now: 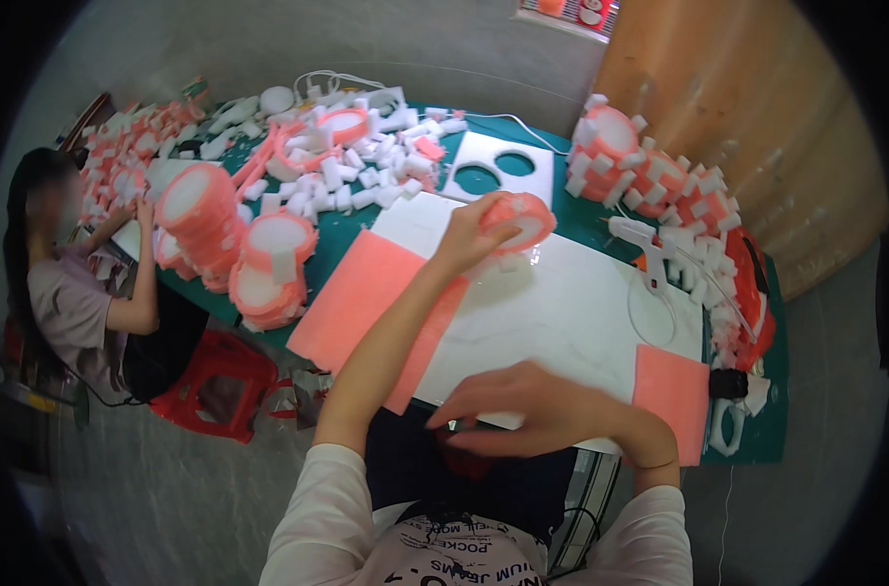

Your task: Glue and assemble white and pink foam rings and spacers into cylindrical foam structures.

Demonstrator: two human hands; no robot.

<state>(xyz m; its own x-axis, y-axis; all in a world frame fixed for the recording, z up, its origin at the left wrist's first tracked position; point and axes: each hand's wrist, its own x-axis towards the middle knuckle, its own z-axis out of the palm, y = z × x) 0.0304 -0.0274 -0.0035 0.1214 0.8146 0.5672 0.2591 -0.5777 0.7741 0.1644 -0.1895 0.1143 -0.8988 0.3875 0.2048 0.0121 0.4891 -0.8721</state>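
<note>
My left hand [467,234] grips a round foam piece [515,232] with a pink rim and a white middle, held over the far part of a glossy white board [562,303]. Nearer to my body, my right hand [523,405] hovers at the board's front edge. It is blurred, with thumb and fingers apart and nothing visible in it. A pink foam sheet [376,303] lies on the board's left side, and a smaller pink sheet [671,396] sits at its right front corner. To the right rests a white glue gun [640,242] with its cord.
Behind the board lies a white foam sheet [464,156] with two round holes. White foam blocks [337,176] are heaped at the back left, near stacked pink-and-white rounds [195,210]. Block-studded pink rounds [650,181] line the right. Another person [83,293] works at the far left, beside a red stool [220,376].
</note>
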